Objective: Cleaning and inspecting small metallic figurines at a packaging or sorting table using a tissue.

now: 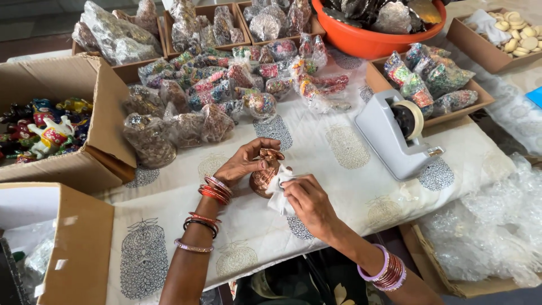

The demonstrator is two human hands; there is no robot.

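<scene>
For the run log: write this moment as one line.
left hand: holds copper bell | right hand: presses white cloth on bell | tape dispenser: right

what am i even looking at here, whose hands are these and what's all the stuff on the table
This is one picture from a camera worn on a person's head, looking down at their own two bare hands. The left hand grips a small copper-coloured metal figurine from above, while the right hand presses a white cloth against its side. They work over a white printed tablecloth. On it lie many small figurines wrapped in clear plastic, a grey tape dispenser, open cardboard boxes and an orange plastic bowl.
</scene>
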